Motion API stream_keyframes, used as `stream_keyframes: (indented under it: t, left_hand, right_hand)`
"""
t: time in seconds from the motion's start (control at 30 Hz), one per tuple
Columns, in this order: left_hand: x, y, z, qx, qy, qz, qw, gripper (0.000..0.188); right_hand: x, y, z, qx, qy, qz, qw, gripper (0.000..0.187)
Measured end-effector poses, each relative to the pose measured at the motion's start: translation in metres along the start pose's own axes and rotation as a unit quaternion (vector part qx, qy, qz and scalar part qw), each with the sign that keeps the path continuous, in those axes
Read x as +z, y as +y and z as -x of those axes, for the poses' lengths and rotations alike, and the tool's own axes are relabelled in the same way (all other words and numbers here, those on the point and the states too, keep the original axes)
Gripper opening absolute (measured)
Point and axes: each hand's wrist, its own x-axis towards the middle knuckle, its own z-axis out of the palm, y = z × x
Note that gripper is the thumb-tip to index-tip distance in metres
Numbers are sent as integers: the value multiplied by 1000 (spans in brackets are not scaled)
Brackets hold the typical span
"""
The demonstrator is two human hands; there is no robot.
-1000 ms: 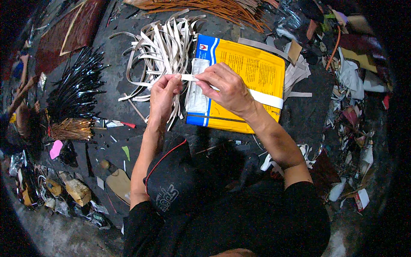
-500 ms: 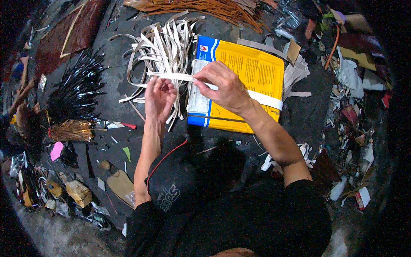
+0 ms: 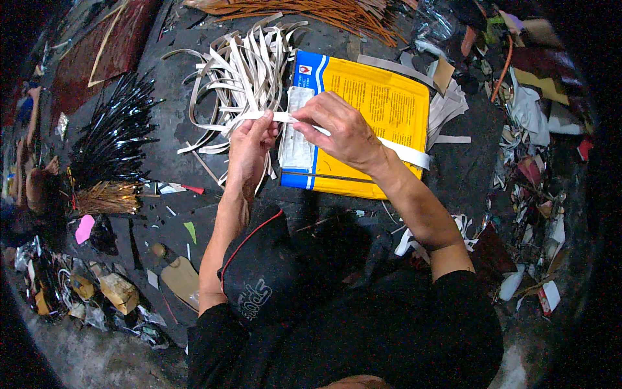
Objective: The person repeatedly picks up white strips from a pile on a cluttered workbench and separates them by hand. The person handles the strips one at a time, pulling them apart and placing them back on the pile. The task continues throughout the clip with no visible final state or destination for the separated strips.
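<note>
A white flat strip [image 3: 280, 117] is stretched between my two hands. My left hand [image 3: 249, 148] pinches it between thumb and fingers, beside a tangled heap of white strips [image 3: 249, 68]. My right hand [image 3: 338, 128] is closed on the strip a little further right, over a yellow and blue printed packet [image 3: 372, 97]. Past my right hand, a white band continues across the packet to its right edge; whether it is the same strip is hidden. A whitish patch [image 3: 298, 139] lies on the packet's left side, next to a thin dark stick [image 3: 317, 177].
Bundles of shiny black strips [image 3: 116, 129] and brown strips [image 3: 107, 198] lie to the left. Orange-brown strips [image 3: 311, 14] lie at the far side. Grey-white strips [image 3: 447, 111] stick out right of the packet. Scraps [image 3: 531, 162] litter the right; another person's arm [image 3: 31, 123] shows far left.
My left hand has gone from loosely curled under the strip to pinching it. My right hand keeps its hold in nearly the same place. The person at far left has shifted.
</note>
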Motion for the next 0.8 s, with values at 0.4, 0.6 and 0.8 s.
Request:
stream_keyframes:
  t: [0.4, 0.6, 0.8]
  left_hand:
    - [-68, -16, -39, -17, 7, 93, 995, 18]
    - [10, 19, 16, -46, -38, 192, 980, 47]
    - [3, 5, 6, -5, -21, -26, 999, 17]
  right_hand:
    - [0, 0, 2, 18, -2, -27, 999, 19]
    - [-1, -3, 4, 40, 0, -21, 999, 19]
    - [2, -3, 4, 34, -2, -29, 999, 18]
